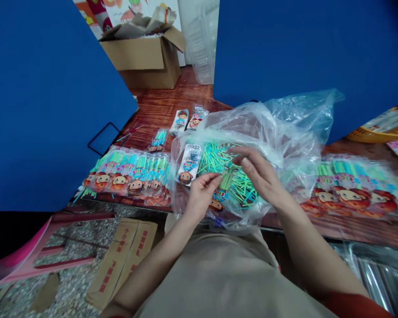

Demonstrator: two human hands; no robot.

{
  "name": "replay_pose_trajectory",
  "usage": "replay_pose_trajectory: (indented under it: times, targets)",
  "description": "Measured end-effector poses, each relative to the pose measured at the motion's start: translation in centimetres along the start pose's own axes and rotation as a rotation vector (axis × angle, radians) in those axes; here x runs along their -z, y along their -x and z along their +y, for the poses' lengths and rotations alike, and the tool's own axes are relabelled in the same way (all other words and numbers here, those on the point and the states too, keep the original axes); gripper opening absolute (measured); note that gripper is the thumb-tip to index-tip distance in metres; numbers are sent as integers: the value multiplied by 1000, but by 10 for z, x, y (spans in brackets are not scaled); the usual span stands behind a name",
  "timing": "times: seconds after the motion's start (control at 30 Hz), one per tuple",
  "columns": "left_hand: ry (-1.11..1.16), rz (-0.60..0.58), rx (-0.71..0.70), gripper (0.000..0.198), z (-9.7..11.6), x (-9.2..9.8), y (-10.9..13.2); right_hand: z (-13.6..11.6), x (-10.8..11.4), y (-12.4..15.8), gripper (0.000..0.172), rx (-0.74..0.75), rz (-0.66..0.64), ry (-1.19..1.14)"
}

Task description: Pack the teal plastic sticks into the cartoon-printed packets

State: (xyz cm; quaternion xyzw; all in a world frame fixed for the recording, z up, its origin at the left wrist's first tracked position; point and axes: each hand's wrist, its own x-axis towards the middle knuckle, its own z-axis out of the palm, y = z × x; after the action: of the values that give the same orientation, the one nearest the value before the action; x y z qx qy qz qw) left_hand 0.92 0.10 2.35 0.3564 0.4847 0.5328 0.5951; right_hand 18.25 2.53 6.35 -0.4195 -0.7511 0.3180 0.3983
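Note:
My left hand (203,194) pinches the top edge of a small clear packet (223,190) of green sticks with a cartoon face printed on it. Over the loose pile of green and blue sticks (243,187), my right hand (260,176) has its fingers stretched out and the thumb apart. A thin dark looped piece (231,168) shows near the packet's mouth; I cannot make out what it is. The pile lies inside a large clear plastic bag (262,121) spread open on the table. A stack of white printed cards (189,165) is left of the pile.
Filled packets lie in a row at left (129,176) and another row at right (351,187). Card stacks (180,121) stand behind the bag. Blue panels (301,53) flank the brown table (152,104). An open cardboard box (146,57) sits at the back, a yellow basket (381,134) at right.

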Motion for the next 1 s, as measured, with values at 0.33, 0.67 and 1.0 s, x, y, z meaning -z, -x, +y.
replay_pose_trajectory:
  times: [0.33,0.67,1.0]
  targets:
    - [52,7,19,26,1,1,9,0,-4,12,19,84,-43,80]
    - [100,-5,13,28,4,-4,29,-10,-6,27,22,49,-57,105]
    - [116,-1,8,27,-8,-4,62,-26,-9,57,32,-53,-30,57]
